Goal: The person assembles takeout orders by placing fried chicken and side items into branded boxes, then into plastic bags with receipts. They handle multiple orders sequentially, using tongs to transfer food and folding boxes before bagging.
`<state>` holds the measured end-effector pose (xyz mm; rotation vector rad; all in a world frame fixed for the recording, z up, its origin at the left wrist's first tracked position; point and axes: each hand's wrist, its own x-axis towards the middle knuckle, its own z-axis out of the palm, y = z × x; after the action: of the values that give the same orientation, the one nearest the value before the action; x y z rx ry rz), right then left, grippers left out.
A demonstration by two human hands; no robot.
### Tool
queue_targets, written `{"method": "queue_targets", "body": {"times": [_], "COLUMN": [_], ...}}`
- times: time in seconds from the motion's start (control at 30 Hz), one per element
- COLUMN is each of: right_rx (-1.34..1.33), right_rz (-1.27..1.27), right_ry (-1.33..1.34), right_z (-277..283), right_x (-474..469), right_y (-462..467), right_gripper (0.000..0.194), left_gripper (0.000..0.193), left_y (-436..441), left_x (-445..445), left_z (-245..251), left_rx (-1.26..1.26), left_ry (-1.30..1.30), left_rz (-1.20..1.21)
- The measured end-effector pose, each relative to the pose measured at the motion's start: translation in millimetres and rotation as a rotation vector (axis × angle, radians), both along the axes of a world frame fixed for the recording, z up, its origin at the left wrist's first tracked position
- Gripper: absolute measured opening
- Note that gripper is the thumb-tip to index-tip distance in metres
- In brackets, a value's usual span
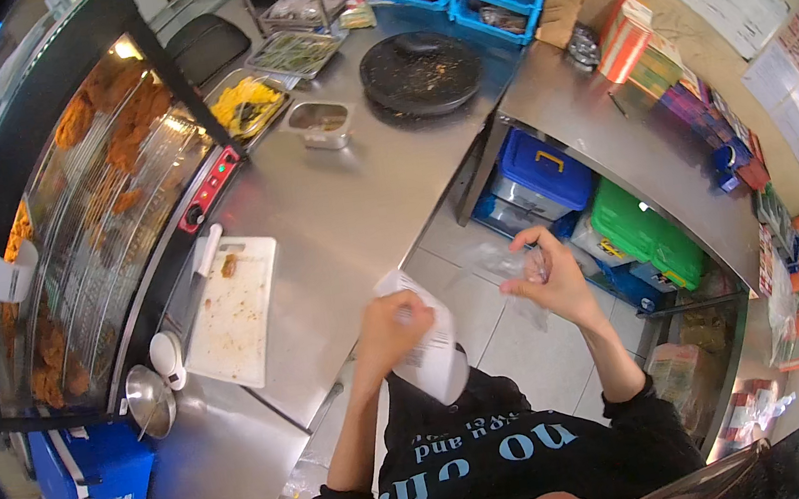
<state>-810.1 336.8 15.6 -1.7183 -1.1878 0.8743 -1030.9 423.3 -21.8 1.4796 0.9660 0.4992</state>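
Note:
My left hand (398, 325) is closed on a printed paper slip (433, 362), which curls down in front of my dark shirt. To its right, my right hand (543, 276) pinches a crumpled clear plastic bag (495, 258) between thumb and fingers, above the tiled floor. Left of my hands, a white cutting board (238, 320) with crumbs and a small browned scrap lies on the steel counter (315, 238). A white-handled knife (209, 250) rests along the board's far left edge.
A heated glass cabinet (109, 174) of fried food stands left. Farther back are a steel pan (321, 138), a round black lid or board (422, 72) and food trays (294, 55). Lidded bins (543, 162) sit under the right-hand steel counter (577, 105). A metal bowl (154, 399) stands near the cabinet.

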Motion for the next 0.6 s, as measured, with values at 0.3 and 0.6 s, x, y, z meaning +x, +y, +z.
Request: {"method": "queue_targets", "body": {"times": [0.3, 0.6], "right_rx": [0.101, 0.416], "right_rz": [0.030, 0.603], "right_ry": [0.018, -1.307], "right_z": [-5.2, 30.4], "right_x": [42.8, 81.4], "right_y": [-69.3, -123.6], "right_gripper": [0.047, 0.038], "left_gripper": [0.028, 0.019], "left_y": [-62.5, -17.4], "left_x": [89.5, 135.0], "left_z": [15.6, -5.6], "left_rx": [0.207, 0.098], "left_ry": [-0.048, 0.047], "left_rz": [-0.368, -0.712]}}
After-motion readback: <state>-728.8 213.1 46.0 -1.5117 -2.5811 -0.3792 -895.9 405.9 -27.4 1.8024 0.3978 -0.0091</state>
